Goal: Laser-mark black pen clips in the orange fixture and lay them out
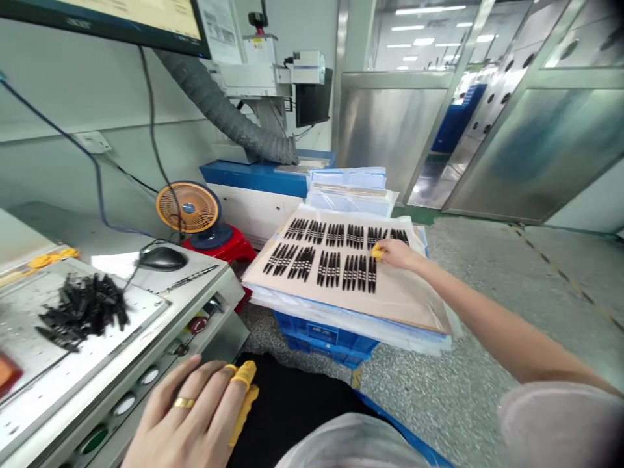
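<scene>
My right hand [396, 253], with yellow finger cots on the fingertips, reaches over a paper-covered stack [409, 296]. Its fingers are pinched together at the upper end of a slim black pointed piece [372, 276]; the fingertips hide the exact contact. Similar black pieces with pale marks near the middle lie in two rows of small groups [329, 268] on the paper. My left hand [195, 413] is low in front, between the machine's front and my lap, its fingers stretched out. It wears yellow cots and a gold-coloured ring, and nothing shows in it.
A heap of loose black pieces [90, 309] lies on the metal bench plate at left, near a computer mouse [163, 258]. An orange fan [188, 208] stands on a red stool [234, 246]. Blue crates [322, 335] support the stack. Behind are bundled sheets [351, 198] and a machine with a grey hose [219, 110].
</scene>
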The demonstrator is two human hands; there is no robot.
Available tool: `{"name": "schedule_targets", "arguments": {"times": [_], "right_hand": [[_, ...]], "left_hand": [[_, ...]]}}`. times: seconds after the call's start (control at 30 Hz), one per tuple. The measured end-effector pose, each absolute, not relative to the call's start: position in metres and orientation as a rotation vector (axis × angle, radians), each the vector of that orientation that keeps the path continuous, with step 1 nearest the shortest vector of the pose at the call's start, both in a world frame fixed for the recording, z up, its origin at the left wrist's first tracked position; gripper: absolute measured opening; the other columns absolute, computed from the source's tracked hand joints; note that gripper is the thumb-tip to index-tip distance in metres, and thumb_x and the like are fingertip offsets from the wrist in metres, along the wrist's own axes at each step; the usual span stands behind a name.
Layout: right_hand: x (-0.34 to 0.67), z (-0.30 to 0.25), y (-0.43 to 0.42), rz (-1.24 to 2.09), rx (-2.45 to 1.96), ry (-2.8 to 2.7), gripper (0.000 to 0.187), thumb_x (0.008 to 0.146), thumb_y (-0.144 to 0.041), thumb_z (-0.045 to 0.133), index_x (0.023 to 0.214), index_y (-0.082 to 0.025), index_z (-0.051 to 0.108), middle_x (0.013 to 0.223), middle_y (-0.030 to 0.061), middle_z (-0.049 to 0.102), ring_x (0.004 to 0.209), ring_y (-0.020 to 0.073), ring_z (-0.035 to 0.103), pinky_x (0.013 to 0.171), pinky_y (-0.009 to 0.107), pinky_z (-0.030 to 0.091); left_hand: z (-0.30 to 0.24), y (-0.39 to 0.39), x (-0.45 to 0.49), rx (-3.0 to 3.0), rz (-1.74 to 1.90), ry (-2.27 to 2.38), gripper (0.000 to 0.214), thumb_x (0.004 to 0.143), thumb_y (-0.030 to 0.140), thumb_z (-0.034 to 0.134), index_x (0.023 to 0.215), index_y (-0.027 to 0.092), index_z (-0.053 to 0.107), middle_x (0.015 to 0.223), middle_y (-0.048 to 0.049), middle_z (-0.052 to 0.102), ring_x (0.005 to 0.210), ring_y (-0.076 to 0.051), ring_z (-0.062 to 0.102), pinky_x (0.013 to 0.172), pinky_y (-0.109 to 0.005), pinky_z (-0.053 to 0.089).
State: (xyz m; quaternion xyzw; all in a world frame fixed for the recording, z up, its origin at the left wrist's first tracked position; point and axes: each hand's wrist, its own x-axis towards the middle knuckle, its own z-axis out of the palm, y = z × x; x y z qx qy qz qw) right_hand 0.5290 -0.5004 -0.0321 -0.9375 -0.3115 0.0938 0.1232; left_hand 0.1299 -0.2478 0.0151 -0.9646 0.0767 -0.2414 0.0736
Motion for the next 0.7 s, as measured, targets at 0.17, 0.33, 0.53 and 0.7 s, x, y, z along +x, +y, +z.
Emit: {"name": "schedule_targets", "arguments": {"times": [0.17, 0.33, 0.53, 0.7], "right_hand": [[0.488, -0.005, -0.446, 0.151, -2.51, -1.321, 0.019, 0.08, -0.018, 0.046, 0.085, -0.016, 0.064, 0.079, 0.003, 0.065, 0.069, 0.0157, 0.057, 0.062, 0.023, 0.037], [0.427, 0.019, -0.344, 0.221, -2.155, -1.664, 0.021, 0.083, -0.026, 0.046, 0.088, -0.018, 0.065, 0.083, 0.003, 0.065, 0.072, 0.0161, 0.058, 0.065, 0.024, 0.037], [0.348, 0.024, -0.199, 0.174, -1.75, -1.946, 0.015, 0.082, -0.023, 0.054, 0.087, -0.019, 0.067, 0.087, 0.0021, 0.063, 0.077, 0.0129, 0.055, 0.067, 0.021, 0.036], [0.297, 0.015, -0.1, 0.159, -1.757, -2.005, 0.013, 0.08, -0.021, 0.056, 0.085, -0.018, 0.067, 0.085, 0.0023, 0.063, 0.076, 0.0135, 0.054, 0.062, 0.021, 0.032]], "left_hand": [[0.021, -0.262, 0.12, -2.989, -0.648, 0.088, 0.024, 0.092, 0.013, 0.033, 0.092, 0.018, 0.056, 0.085, -0.0019, 0.059, 0.088, -0.018, 0.053, 0.104, -0.044, 0.025], [0.009, -0.27, 0.103, -3.078, -0.548, -0.23, 0.01, 0.089, 0.014, 0.042, 0.085, 0.018, 0.051, 0.079, 0.0002, 0.053, 0.078, -0.015, 0.049, 0.1, -0.041, 0.031], [-0.024, -0.269, 0.066, -3.173, -0.665, -0.701, 0.01, 0.082, 0.01, 0.044, 0.082, 0.019, 0.046, 0.079, 0.0006, 0.055, 0.073, -0.015, 0.05, 0.09, -0.041, 0.04], [-0.068, -0.263, 0.027, -3.184, -0.736, -0.948, 0.016, 0.076, 0.007, 0.043, 0.085, 0.02, 0.046, 0.078, -0.0014, 0.056, 0.073, -0.018, 0.052, 0.084, -0.041, 0.043]]}}
